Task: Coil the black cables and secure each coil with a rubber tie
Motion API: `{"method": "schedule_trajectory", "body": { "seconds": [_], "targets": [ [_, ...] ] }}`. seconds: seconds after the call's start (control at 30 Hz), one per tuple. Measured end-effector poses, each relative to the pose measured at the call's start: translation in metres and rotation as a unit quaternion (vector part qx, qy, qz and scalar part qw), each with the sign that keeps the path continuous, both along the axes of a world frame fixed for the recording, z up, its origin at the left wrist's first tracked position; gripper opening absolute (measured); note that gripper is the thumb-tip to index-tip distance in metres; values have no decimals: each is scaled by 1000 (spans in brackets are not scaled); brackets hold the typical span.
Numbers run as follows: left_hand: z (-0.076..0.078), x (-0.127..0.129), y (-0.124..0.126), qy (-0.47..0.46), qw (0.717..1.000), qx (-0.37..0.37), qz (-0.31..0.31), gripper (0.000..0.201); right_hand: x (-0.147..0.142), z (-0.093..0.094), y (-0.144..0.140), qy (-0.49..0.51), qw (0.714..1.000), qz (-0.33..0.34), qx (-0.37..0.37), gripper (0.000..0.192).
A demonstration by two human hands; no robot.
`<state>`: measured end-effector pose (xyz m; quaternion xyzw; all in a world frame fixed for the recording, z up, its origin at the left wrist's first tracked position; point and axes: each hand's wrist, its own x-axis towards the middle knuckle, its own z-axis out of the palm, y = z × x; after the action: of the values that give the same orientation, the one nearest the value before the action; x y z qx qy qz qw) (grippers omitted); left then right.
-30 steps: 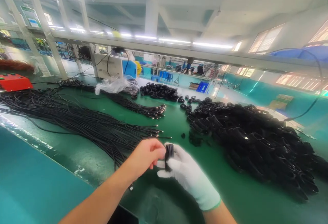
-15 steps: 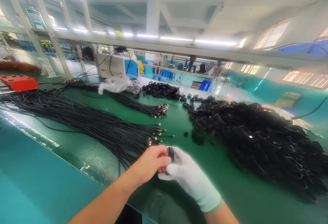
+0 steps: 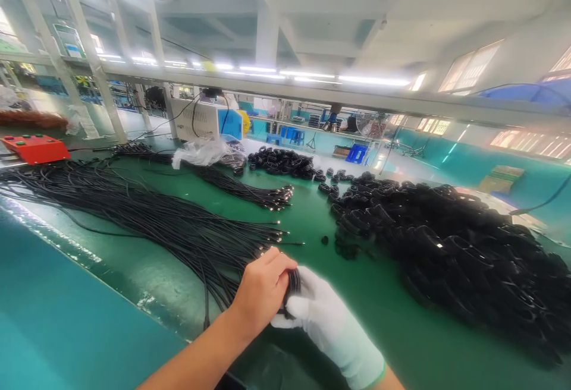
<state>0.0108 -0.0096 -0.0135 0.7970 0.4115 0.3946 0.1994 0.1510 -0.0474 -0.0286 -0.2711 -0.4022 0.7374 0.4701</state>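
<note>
Cables [image 3: 147, 211] lie in long black bundles across the green table [image 3: 388, 313], running from the far left toward the near middle, their metal tips ending just beside the hands. A second, smaller bundle [image 3: 241, 186] lies farther back, its tips pointing right. To the right spreads a heap [image 3: 450, 247] of coiled black cables, wide and dense, filling most of that side; a smaller pile of coils [image 3: 283, 161] sits behind it, with a few loose coils between the two. A crumpled plastic bag [image 3: 200, 152] rests at the back, in front of a white box [image 3: 196, 119]. A red panel [image 3: 34, 147] with buttons sits at the far left edge.

The left hand [image 3: 263, 292], bare, is closed around a small black coil [image 3: 293, 283], fingers curled over its top and thumb side. The right hand [image 3: 328, 318], in a white glove, grips the same coil from the other side, thumb pressed against it. The coil is pinched between the two hands, mostly hidden by them, held just above the table near the front edge, close to the cable tips and well apart from the heap.
</note>
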Motion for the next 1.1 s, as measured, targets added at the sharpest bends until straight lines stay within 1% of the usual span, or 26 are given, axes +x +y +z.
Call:
{"method": "schedule_trajectory", "body": {
  "seconds": [0.13, 0.27, 0.4, 0.47, 0.5, 0.53, 0.6, 0.67, 0.73, 0.8, 0.87, 0.9, 0.93, 0.97, 1.0, 1.03, 1.1],
  "targets": [
    [0, 4, 8, 19, 999, 38, -5, 34, 2, -3, 3, 2, 1000, -14, 10, 45],
    [-1, 4, 13, 12, 992, 124, -37, 34, 2, -3, 4, 29, 1000, 3, 10, 39],
    [-8, 4, 16, 6, 979, 198, -56, 30, 1, -2, 2, 52, 998, 9, 17, 36],
    [-10, 4, 18, 12, 977, 204, -59, 30, 2, -3, 2, 50, 999, 7, 12, 37],
    [-8, 3, 19, 13, 980, 187, -64, 30, 3, -3, 2, 49, 999, 7, 6, 37],
    [-6, 2, 20, 11, 986, 151, -73, 29, 5, -3, 2, 51, 999, 10, -3, 36],
    [4, -4, 23, 0, 994, 29, -101, 28, 9, -2, 2, 73, 997, 28, -18, 35],
    [16, -14, 27, -19, 985, -104, -139, 33, 11, 2, 2, 113, 991, 59, -28, 32],
    [25, -23, 31, -44, 957, -204, -200, 42, 11, 6, 0, 150, 983, 95, -44, 32],
    [29, -29, 35, -73, 916, -277, -279, 46, 9, 10, -1, 175, 973, 131, -77, 35],
    [27, -31, 37, -103, 876, -326, -341, 44, 6, 13, -2, 181, 963, 164, -111, 42],
    [26, -30, 38, -119, 864, -338, -355, 41, 5, 13, -2, 176, 960, 175, -125, 46],
    [24, -30, 38, -132, 859, -344, -356, 38, 5, 13, -1, 166, 960, 179, -135, 49],
    [23, -29, 39, -141, 860, -346, -348, 37, 5, 12, -1, 150, 965, 168, -136, 51],
    [22, -28, 39, -143, 865, -349, -330, 36, 5, 10, 0, 128, 973, 144, -126, 51],
    [22, -26, 39, -133, 876, -349, -306, 35, 5, 8, 2, 98, 984, 106, -106, 49],
    [24, -24, 38, -87, 910, -328, -239, 35, 6, 4, 4, 12, 998, 19, -53, 45]
  ]
}}
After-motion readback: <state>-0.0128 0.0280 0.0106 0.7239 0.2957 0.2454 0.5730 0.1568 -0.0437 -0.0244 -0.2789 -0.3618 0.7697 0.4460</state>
